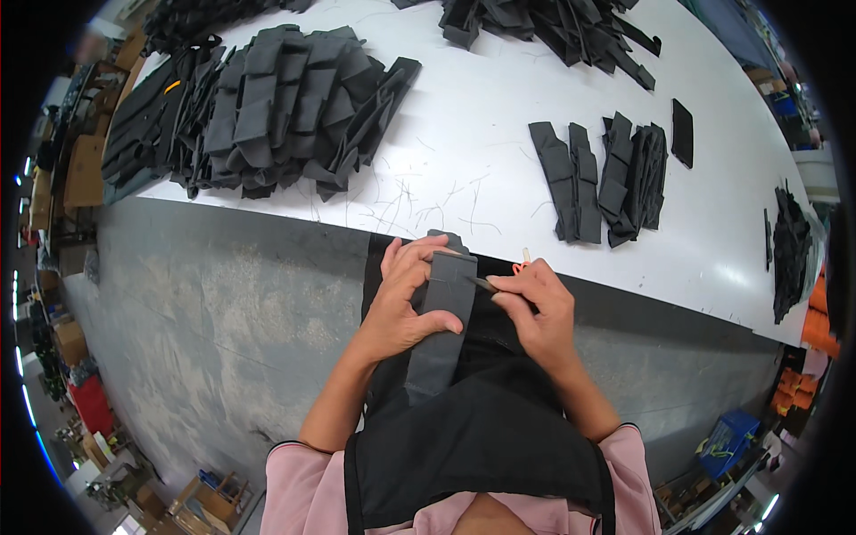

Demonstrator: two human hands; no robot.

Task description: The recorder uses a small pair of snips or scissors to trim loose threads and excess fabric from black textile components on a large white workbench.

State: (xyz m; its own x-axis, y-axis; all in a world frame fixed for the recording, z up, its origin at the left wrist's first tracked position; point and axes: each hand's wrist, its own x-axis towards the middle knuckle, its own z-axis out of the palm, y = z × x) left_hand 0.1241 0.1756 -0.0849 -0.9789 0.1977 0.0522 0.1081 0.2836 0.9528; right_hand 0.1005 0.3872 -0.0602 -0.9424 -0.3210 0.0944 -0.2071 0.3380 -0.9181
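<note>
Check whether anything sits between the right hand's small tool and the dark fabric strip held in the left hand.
Nothing visible does. The left hand grips the dark fabric strip in front of the apron, and the right hand brings the small tool right up to the strip's upper edge, no gap showing.

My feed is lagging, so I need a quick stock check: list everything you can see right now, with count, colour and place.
table: one, white, across the upper picture
large fabric heap: one, dark grey to black, table's left part
far fabric heap: one, black, top edge of the table
small folded stack: one, dark grey, table's right part
single flat piece: one, black, beside that stack
edge pile: one, black, table's far right end
loose threads: many, dark, on the table near the front edge
grey strip: one, in the left hand's grip
small tool: one, orange handles behind the right hand
floor: grey concrete
blue crate: one, lower right
apron: one, black
left hand: holds the strip
right hand: pinches the tool
</note>
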